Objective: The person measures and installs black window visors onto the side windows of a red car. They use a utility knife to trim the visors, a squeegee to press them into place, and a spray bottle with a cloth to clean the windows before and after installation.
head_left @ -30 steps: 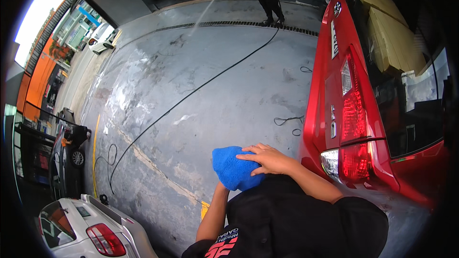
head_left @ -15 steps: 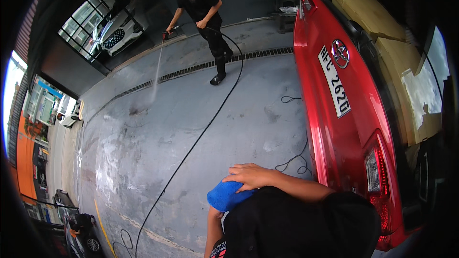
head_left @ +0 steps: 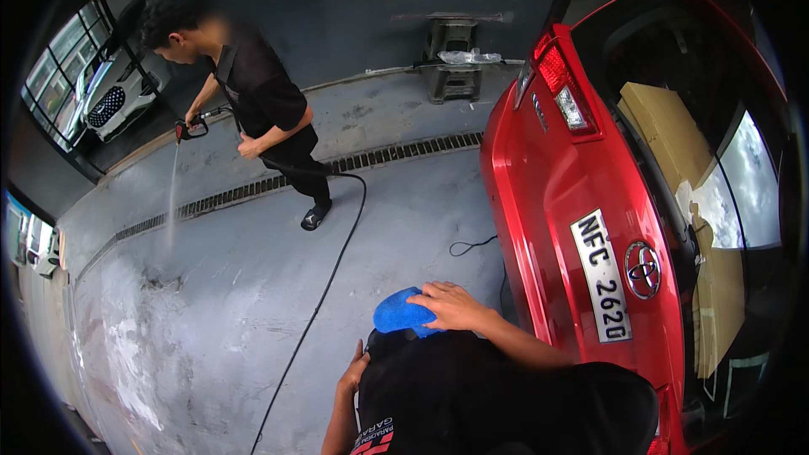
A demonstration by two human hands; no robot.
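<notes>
In front of my torso, my right hand (head_left: 458, 307) grips a folded blue microfiber cloth (head_left: 400, 313). Fingers bend over the cloth's right side, and its lower edge presses on something black. Lower and to the left, my left hand (head_left: 354, 369) closes at the edge of that black item (head_left: 388, 344). What it is cannot be made out, since it merges with my black shirt.
A red car (head_left: 548, 202) stands close on my right. Ahead on the left, a person in black (head_left: 265, 101) sprays the floor with a spray gun (head_left: 192, 126). Its black hose (head_left: 324, 291) crosses the grey floor. Beyond are a drain grate (head_left: 379, 154) and a grey stool (head_left: 453, 59).
The view has shifted, so the person spraying and the car's rear look nearer. My left hand, mostly hidden under the cloth before, now shows lower left of it. The right hand keeps the cloth.
</notes>
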